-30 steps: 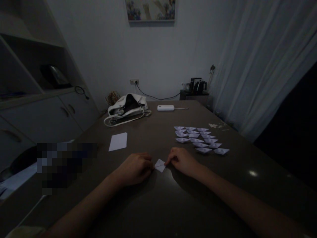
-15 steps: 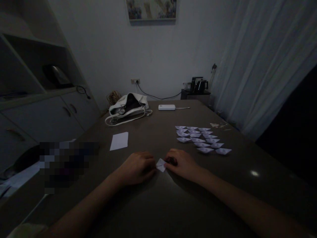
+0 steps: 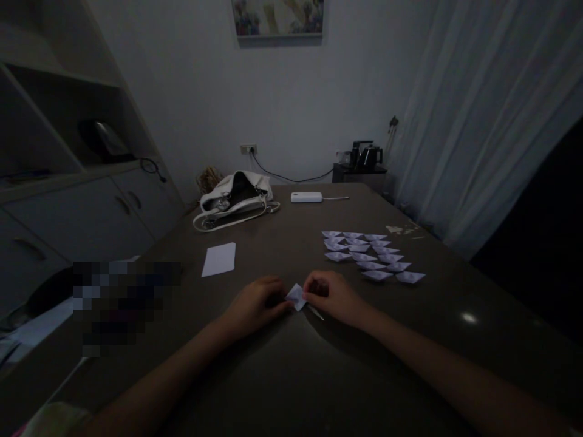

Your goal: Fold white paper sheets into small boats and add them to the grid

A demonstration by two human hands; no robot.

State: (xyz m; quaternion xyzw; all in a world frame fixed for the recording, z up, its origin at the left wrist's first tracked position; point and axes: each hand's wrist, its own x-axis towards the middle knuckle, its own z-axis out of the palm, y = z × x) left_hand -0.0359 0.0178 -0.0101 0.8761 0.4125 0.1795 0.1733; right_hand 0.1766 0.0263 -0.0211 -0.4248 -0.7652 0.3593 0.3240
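Note:
Between my hands, just above or on the table, is a small folded piece of white paper (image 3: 297, 297), roughly diamond-shaped. My left hand (image 3: 259, 303) pinches its left corner between thumb and fingers. Its right corner is in the pinch of my right hand (image 3: 334, 297). A thin pale flap or strip (image 3: 315, 312) sticks out below my right fingertips; I cannot tell whether it belongs to the same paper. Several folded paper boats (image 3: 364, 257) stand in rows beyond my right hand. A stack of white paper (image 3: 219, 259) lies beyond my left hand.
A white handbag (image 3: 237, 200) and a white power bank (image 3: 306, 197) with a short cable lie toward the table's far end. Paper scraps (image 3: 398, 230) are near the right edge. A blurred-out patch (image 3: 127, 303) covers things at the left.
The folded paper has turned and shifted up slightly between my fingers. A thin pale flap or strip now shows under my right hand. My fingers have shifted slightly on it.

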